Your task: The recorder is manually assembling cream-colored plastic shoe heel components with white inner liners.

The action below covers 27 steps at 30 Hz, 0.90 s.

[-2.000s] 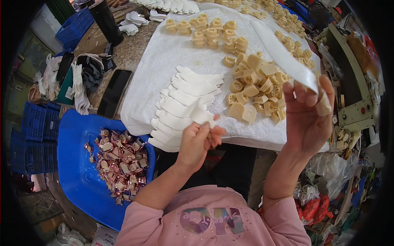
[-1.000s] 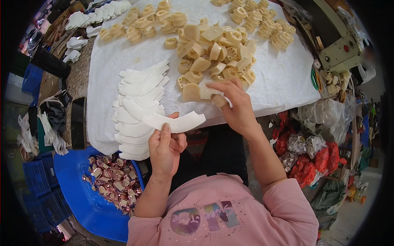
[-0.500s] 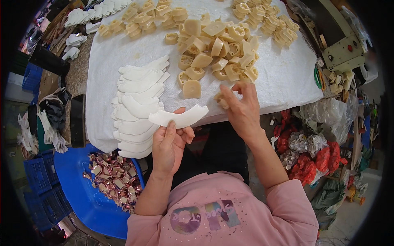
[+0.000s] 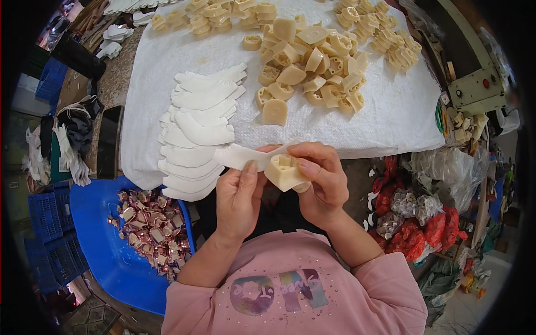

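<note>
Two forearms (image 4: pixel 210 258) angle inward, left hand (image 4: pixel 239 195) pinching a white strip (image 4: pixel 237 157), right hand (image 4: pixel 325 187) clasping a beige block (image 4: pixel 283 174).

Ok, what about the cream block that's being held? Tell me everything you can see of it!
The cream block is chunky and smooth, and looks like plastic or rubber. Hollows with thin walls between them show in its top, and its plain outer side faces the person. It's held a little tilted in the right grip, off the near edge of the white sheet. A curved white strip runs behind it; I can't tell if they touch. Its underside is hidden.
</note>
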{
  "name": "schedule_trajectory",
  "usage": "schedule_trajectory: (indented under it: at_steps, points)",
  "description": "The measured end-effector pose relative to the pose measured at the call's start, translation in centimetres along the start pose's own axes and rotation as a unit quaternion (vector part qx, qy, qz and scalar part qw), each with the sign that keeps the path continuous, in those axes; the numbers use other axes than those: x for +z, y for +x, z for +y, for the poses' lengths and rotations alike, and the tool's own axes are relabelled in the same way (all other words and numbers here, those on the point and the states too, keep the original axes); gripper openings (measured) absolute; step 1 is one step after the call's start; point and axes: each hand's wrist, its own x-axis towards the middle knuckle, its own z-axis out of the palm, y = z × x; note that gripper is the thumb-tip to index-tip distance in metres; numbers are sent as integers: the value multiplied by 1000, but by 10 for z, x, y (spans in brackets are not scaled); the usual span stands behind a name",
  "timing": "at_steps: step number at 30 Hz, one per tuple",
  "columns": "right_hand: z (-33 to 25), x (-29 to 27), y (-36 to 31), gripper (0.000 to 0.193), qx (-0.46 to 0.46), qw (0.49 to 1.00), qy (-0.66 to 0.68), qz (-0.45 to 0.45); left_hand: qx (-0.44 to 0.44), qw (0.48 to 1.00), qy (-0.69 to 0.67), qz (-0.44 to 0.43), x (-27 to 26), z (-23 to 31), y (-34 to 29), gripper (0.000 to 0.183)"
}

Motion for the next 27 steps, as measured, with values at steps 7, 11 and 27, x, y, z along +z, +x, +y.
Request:
schedule_trajectory:
  at_steps: [7,11,27]
  points:
    - [6,-1,0,49,-53,998,-22,-35,-4,1000,7,-16,-3,3,-8,37]
    - [8,-3,0,48,-53,998,-30,-36,6,999,31,-24,0,2,-8,38]
    - [18,-5,6,41,-84,977,-192,-46,123,899,420,-1,-2,13,-7,37]
